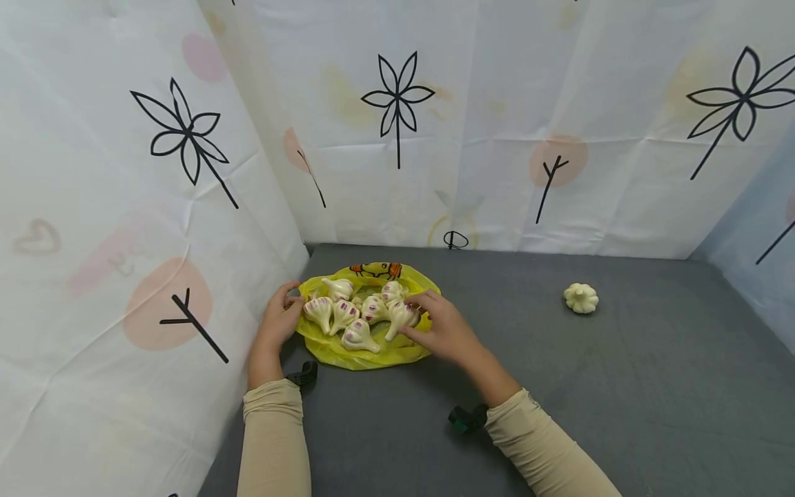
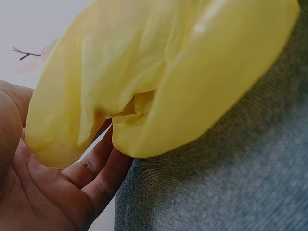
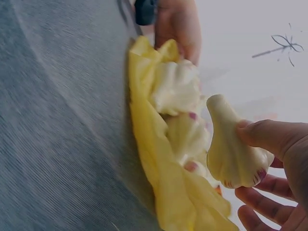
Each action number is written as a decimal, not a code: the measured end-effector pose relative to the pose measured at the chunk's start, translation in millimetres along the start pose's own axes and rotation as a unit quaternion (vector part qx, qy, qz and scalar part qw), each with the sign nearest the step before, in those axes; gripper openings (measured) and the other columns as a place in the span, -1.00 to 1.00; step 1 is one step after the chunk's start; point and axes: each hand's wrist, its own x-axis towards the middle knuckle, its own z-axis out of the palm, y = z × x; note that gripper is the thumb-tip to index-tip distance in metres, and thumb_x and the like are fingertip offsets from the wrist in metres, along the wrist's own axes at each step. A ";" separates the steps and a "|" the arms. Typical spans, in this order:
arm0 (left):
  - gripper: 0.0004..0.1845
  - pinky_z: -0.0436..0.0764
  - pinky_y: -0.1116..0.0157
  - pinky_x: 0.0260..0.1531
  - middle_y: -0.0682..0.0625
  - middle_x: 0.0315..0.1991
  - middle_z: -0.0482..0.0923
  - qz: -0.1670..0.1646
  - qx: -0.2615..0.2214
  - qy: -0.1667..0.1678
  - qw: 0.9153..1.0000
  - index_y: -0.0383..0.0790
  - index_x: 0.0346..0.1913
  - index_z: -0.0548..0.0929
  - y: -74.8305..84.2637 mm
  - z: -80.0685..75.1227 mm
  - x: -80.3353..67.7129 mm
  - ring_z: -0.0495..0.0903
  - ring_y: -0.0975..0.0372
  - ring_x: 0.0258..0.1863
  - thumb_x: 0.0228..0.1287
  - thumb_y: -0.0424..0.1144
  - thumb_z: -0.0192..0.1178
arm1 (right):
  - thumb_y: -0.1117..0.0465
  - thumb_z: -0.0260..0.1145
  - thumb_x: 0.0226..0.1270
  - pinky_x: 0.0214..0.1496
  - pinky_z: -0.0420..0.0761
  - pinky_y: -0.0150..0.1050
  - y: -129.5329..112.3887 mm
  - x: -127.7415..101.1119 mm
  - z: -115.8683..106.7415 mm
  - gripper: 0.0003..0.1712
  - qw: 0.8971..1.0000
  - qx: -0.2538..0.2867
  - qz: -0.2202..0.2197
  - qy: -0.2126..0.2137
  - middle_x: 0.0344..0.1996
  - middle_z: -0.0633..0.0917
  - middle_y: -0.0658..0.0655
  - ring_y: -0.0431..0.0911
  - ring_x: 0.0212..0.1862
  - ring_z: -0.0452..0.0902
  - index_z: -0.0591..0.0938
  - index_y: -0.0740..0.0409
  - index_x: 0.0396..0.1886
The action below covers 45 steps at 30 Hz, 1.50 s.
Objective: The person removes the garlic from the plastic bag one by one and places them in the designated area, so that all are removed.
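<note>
Nearest the camera, two beige sleeves (image 1: 273,442) reach forward over the grey worktop (image 1: 621,386), each with a dark wrist strap lying against the surface. The right hand (image 1: 442,330) is at the right edge of the yellow plastic bag (image 1: 348,353), its thumb and fingers pinched round one garlic bulb (image 1: 400,316); the right wrist view shows that bulb (image 3: 233,151) held by its fat end, stem pointing away, just clear of the others. The left hand (image 1: 281,319) is at the bag's left edge, and the left wrist view shows its fingers (image 2: 103,166) loosely curled under a fold of the yellow plastic (image 2: 159,77), holding it up off the worktop. On the spread bag lies a heap of garlic bulbs (image 1: 348,310), white with purple marks, touching one another. Well apart to the right, a single white bulb (image 1: 581,297) sits alone on the worktop. Behind everything hangs a white curtain (image 1: 435,138) printed with black flowers and pale pink spots.
</note>
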 end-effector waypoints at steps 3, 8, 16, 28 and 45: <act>-0.42 0.44 0.09 0.13 -0.20 0.30 0.42 0.002 -0.001 -0.001 1.000 0.06 0.54 0.13 -0.5 0.2 0.1 0.41 -0.02 0.27 0.55 -0.02 -0.09 | 0.04 0.52 0.14 -0.12 0.63 -0.11 5.6 0.9 -8.0 -0.51 1.000 0.009 0.011 0.012 -0.13 0.61 -0.01 -0.16 -0.20 0.54 0.63 0.06 0.06; -0.42 0.43 0.07 0.14 -0.19 0.31 0.42 0.002 -0.001 0.000 1.000 0.08 0.54 0.13 -0.8 0.3 0.6 0.41 -0.02 0.27 0.54 -0.01 -0.08 | 0.05 0.51 0.17 -0.08 0.64 -0.05 14.9 0.9 -25.8 -0.51 0.999 0.009 0.045 0.026 -0.09 0.60 0.03 -0.10 -0.15 0.55 0.62 0.07 0.07; -0.42 0.42 0.03 0.18 -0.19 0.33 0.41 -0.002 0.000 -0.001 1.000 0.08 0.54 0.13 -0.6 0.2 0.2 0.41 -0.03 0.29 0.54 -0.01 -0.08 | 0.11 0.52 0.15 -0.08 0.64 0.03 39.9 -2.9 -56.9 -0.48 0.994 -0.004 0.080 0.078 -0.08 0.60 0.13 0.01 -0.08 0.60 0.61 0.15 0.09; -0.42 0.40 0.01 0.22 -0.20 0.33 0.40 -0.002 -0.005 -0.003 1.000 0.08 0.54 0.12 -0.8 0.1 0.5 0.38 -0.04 0.32 0.55 -0.03 -0.07 | 0.07 0.50 0.18 -0.06 0.61 0.09 83.8 -18.5 -100.9 -0.44 0.980 -0.010 0.139 0.140 -0.07 0.60 0.23 0.14 -0.05 0.60 0.60 0.21 0.12; -0.43 0.43 0.05 0.17 -0.19 0.30 0.43 0.000 -0.001 0.000 1.000 0.06 0.54 0.14 1.2 -0.1 -1.0 0.41 -0.03 0.28 0.55 -0.05 -0.07 | 0.00 0.40 0.28 -0.06 0.59 0.11 122.4 -44.7 -129.3 -0.41 0.957 -0.039 0.260 0.122 -0.01 0.60 0.36 0.25 -0.02 0.62 0.53 0.28 0.16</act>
